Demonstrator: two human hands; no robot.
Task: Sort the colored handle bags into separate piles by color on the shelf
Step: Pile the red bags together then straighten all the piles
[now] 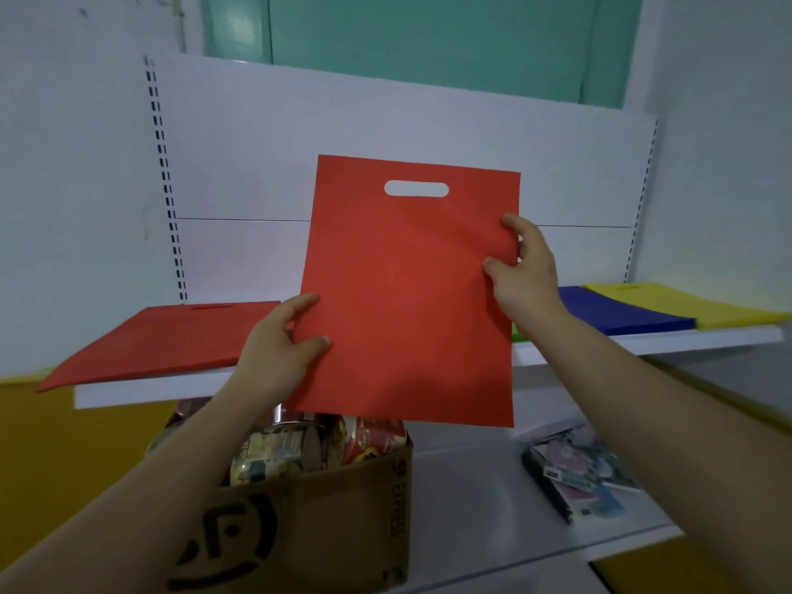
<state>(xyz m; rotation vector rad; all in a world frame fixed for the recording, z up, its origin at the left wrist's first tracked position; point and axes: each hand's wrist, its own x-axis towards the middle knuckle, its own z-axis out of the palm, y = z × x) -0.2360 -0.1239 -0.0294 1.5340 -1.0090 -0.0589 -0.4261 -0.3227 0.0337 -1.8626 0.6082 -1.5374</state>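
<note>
The red bag (407,293) is held up flat in front of the shelf (643,341), upright, with its handle slot (416,189) at the top. It looks like thin non-woven cloth: very light, soft enough to flop, yet it keeps a flat sheet shape when held at two edges, as here. It should not slip much, being matte, and there is little to break. The side edges seem the sensible places to hold it, since a grip at one corner alone would likely let it droop. The left hand (278,349) pinches the lower left edge, thumb on the front and fingers curled behind. The right hand (523,272) pinches the right edge higher up, thumb and a fingertip showing on the front. Both forearms reach forward and up from below, wrists turned slightly inward. On the shelf to the left lies a red pile (163,340), its near corner hanging over the edge; on the right lie a blue pile (617,310) and a yellow pile (685,302) side by side. A cardboard box (321,508) of jars sits on the level below.
</note>
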